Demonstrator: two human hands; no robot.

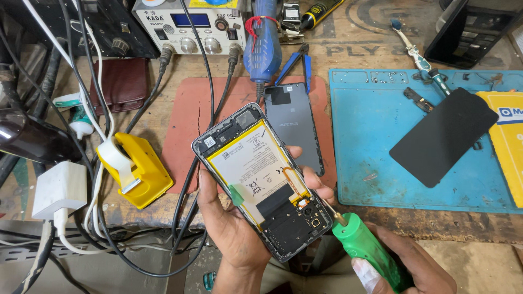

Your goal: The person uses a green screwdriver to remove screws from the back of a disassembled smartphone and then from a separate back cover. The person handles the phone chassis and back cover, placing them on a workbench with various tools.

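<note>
My left hand (234, 228) holds an opened smartphone (261, 179) from below, its back cover off and its yellow-edged battery and dark circuit cover showing. My right hand (408, 267) grips a green-handled screwdriver (362, 247). The screwdriver's metal tip rests near the phone's lower right corner. A grey phone back cover (294, 122) lies on the reddish mat (185, 109) just behind the held phone. A black screen panel (444, 136) lies on the blue work mat (370, 120) to the right.
A yellow tape dispenser (136, 169) sits left of the phone. At the back stand a white power supply unit (188, 24), a blue hot-air tool (262, 46), blue-handled pliers (297, 62) and a toothbrush (419, 57). Black cables (210, 81) cross the bench. A white charger (59, 190) lies left.
</note>
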